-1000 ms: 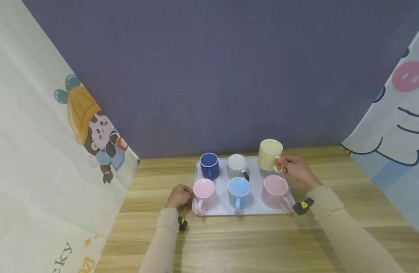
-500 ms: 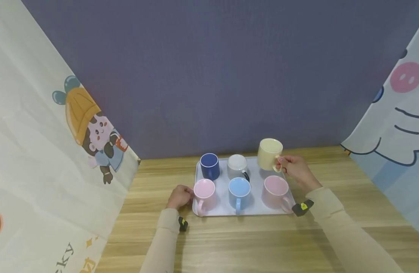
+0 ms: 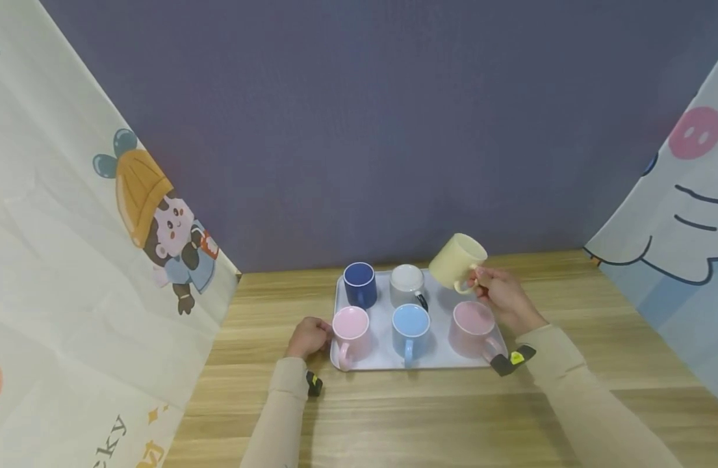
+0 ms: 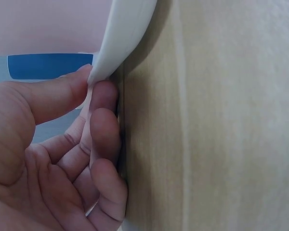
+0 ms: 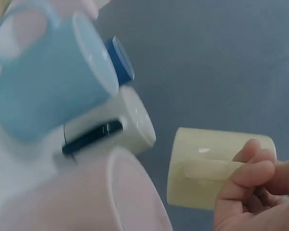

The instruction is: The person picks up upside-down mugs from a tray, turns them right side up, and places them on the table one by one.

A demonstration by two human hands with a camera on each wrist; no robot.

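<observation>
My right hand (image 3: 507, 300) pinches the handle of a pale yellow mug (image 3: 452, 263) above the back right of a white tray (image 3: 381, 338). The mug leans, its mouth towards the right. In the right wrist view, thumb and fingers close round the handle of the yellow mug (image 5: 195, 192). On the left, my left hand (image 3: 308, 337) grips the tray's edge; the left wrist view has the thumb on top of the white rim (image 4: 123, 38) and fingers curled beneath. Nearest that hand is a pink mug (image 3: 351, 335).
Also on the tray stand a light blue mug (image 3: 410, 331), another pink mug (image 3: 470, 335), a dark blue mug (image 3: 360, 289) and a white mug (image 3: 405, 289) with a black handle. Behind the wooden table (image 3: 394, 416) rises a dark wall (image 3: 359, 130); printed curtains (image 3: 60, 260) flank it.
The yellow mug has gone from nearly upright to tilted, its base swinging left as my right hand turns. My left hand and the other mugs stay put.
</observation>
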